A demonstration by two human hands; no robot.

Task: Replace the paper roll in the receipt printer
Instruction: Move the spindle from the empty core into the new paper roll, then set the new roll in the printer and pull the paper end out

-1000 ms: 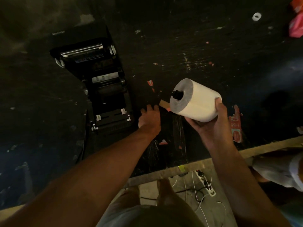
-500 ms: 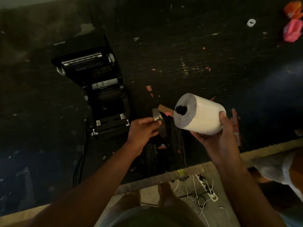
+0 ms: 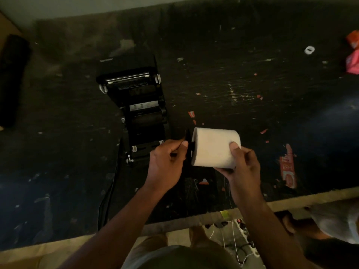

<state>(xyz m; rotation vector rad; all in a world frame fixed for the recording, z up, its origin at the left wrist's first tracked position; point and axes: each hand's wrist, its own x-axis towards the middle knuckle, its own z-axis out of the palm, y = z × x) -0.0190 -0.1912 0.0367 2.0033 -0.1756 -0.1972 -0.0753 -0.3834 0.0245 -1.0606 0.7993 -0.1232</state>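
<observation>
A black receipt printer lies on the dark table with its lid swung open toward the back, and its paper bay shows no roll. My right hand grips a white paper roll from below, held sideways just right of the printer's front. A black spindle pokes out of the roll's left end. My left hand pinches a flat black disc and holds it against that spindle end. The disc's far face is hidden by the roll.
A black cable runs from the printer toward the table's front edge. Red scraps lie right of the roll, a white ring and pink wrappers at the far right. A dark object sits far left.
My left hand picked the black disc up from the table and brought it to the roll's left end. My right hand turned the roll sideways and lowered it. The view tilted upward.
</observation>
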